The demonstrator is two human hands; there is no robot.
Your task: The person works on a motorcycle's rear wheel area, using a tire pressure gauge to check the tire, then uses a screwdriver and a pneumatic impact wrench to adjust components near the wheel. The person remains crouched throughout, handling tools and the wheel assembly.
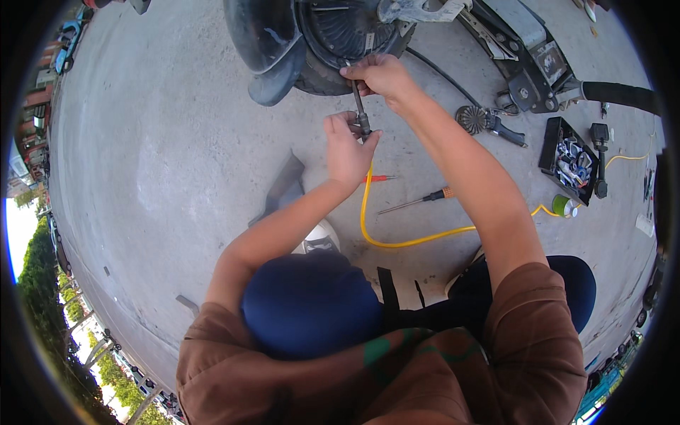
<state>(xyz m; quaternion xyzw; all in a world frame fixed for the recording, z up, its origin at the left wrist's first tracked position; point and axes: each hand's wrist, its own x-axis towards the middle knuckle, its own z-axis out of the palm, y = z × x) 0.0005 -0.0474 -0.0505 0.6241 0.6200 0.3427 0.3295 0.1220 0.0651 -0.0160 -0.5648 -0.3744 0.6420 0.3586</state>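
Observation:
My left hand (345, 152) is closed around the dark coupler (364, 126) at the end of a yellow hose (400, 245). A thin dark tube (358, 99) runs up from that coupler towards the wheel. My right hand (386, 79) pinches the tube's upper end, close to the rim of the black wheel (340, 35). What exactly its fingertips touch there is too small to make out. A dark plastic fender (263, 32) covers the wheel's left side.
A round gauge with a trigger handle (473, 120) lies right of the wheel. Further right are a black jack-like metal frame (528, 78) and a black tray (549, 145) of small metal parts. Two screwdrivers, one orange-handled (438, 194) and one red (380, 178), lie beside a green can (562, 206).

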